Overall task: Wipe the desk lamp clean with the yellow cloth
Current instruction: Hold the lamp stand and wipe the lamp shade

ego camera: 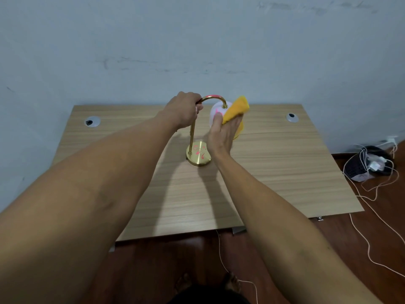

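A desk lamp stands near the middle of the wooden desk (pixel 274 167). It has a round brass base (pixel 198 155) with pink marks, a curved brass stem (pixel 213 98) and a white shade (pixel 214 110) that also bears pink marks. My left hand (pixel 185 110) grips the stem just below its bend. My right hand (pixel 223 133) holds the folded yellow cloth (pixel 236 108) against the right side of the shade, thumb on the front of the shade. The cloth and hand hide much of the shade.
The desk stands against a pale blue wall, with a cable grommet at its far left (pixel 92 122) and far right (pixel 292 117). On the red-brown floor to the right lie a dark basket (pixel 368 163) with chargers and long white cables (pixel 372 216).
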Tool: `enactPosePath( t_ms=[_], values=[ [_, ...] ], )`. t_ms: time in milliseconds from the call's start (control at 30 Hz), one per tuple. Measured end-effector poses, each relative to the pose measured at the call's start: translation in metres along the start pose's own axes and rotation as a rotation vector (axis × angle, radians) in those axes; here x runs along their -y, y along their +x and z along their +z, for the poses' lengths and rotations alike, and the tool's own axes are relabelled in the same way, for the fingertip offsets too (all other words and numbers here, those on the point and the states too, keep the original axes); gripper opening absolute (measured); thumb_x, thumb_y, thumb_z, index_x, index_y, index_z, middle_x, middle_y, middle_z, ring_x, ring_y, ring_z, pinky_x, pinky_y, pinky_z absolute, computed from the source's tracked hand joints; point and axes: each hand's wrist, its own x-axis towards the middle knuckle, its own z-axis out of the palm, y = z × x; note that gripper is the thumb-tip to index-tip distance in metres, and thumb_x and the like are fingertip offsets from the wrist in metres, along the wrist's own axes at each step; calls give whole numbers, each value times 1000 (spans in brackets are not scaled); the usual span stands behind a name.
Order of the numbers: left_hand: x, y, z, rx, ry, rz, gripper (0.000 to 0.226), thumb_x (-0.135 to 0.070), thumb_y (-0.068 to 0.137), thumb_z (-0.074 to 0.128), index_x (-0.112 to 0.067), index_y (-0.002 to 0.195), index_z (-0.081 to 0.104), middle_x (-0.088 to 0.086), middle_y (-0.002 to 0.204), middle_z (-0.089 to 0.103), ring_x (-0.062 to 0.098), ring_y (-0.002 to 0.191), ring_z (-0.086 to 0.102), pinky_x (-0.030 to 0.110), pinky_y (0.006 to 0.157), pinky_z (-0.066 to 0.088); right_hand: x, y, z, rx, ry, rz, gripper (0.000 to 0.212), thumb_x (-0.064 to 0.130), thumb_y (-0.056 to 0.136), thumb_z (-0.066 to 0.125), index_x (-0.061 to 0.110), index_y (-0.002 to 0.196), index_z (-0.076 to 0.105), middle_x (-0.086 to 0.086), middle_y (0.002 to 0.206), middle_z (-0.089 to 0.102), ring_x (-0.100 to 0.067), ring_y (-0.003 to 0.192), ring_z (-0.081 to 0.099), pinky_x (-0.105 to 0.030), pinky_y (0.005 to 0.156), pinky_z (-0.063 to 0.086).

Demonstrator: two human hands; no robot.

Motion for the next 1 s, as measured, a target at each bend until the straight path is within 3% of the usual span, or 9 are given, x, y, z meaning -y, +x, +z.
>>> enactPosePath(
  t_ms=[67,200,300,467,533,633,733,900,1000],
  values=[
    [0,1,0,-1,11,7,19,-18,97,47,-17,95,66,7,98,72,31,95,66,45,86,55,9,12,-1,37,-89,-102,64,35,105,34,11,163,22,-2,171,22,-17,159,9,-37,129,1],
    [2,1,2,1,13,12,15,-22,97,49,-24,89,61,8,99,72,33,94,66,46,86,55,-4,36,-12,-13,115,149,55,45,93,37,24,139,58,-1,138,63,-21,128,56,-39,113,43],
    [3,1,3,-6,12,9,16,-24,99,49,-21,91,63,9,99,71,33,93,65,47,86,55,-25,31,-23,20,184,418,59,58,81,38,17,115,64,-11,97,70,-43,100,69,-59,90,58],
    [3,2,1,-5,6,7,17,-22,99,49,-20,92,64,8,96,72,32,93,65,46,85,55,6,23,-13,102,30,-25,57,33,97,36,18,152,42,-4,156,45,-22,149,32,-39,124,22],
    [3,3,1,-3,-2,4,17,-23,99,49,-18,94,65,9,97,71,32,93,65,46,85,55,6,28,-13,118,9,-82,55,31,97,34,18,150,47,1,156,45,-18,152,26,-41,127,16],
    [3,2,2,-11,3,6,17,-24,100,50,-18,95,65,11,98,71,34,93,65,48,86,55,-8,29,-19,85,111,40,56,43,92,37,26,143,51,5,141,57,-18,134,49,-50,114,41],
    [4,2,2,-16,2,0,18,-25,100,50,-17,98,66,11,100,71,34,94,64,48,86,55,-13,15,-21,70,146,122,66,45,91,40,20,152,39,-2,143,56,-20,126,55,-44,110,45],
    [2,1,-2,-9,-1,10,18,-21,100,50,-16,98,67,9,100,72,32,96,65,46,87,55,-23,-8,-15,149,-324,-410,72,32,103,38,6,164,10,-8,173,10,-23,161,0,-46,130,4],
    [1,0,-4,1,2,21,17,-16,99,49,-17,94,65,7,98,73,30,94,65,45,85,54,-28,0,-13,108,-676,-630,75,30,99,44,5,163,16,-12,173,11,-29,160,5,-53,129,6]
  ],
)
